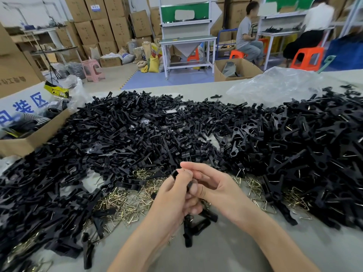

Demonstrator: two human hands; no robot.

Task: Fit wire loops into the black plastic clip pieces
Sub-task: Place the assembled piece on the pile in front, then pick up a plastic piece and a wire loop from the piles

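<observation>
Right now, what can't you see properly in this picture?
- Head view, clip piece: mostly covered by fingers of the left hand and right hand; no telling if a wire is inside.
- Head view, wire loops: many buried under the black pile.
- Head view, cardboard box: cut off by the left edge.
- Head view, far workers: blurred.

Soft, even indoor light covers the table [231, 254]; faint shadow sits under the left hand [172, 197] and right hand [218, 189]. Far beyond them, seated people [247, 34] blur; edges bow.
</observation>
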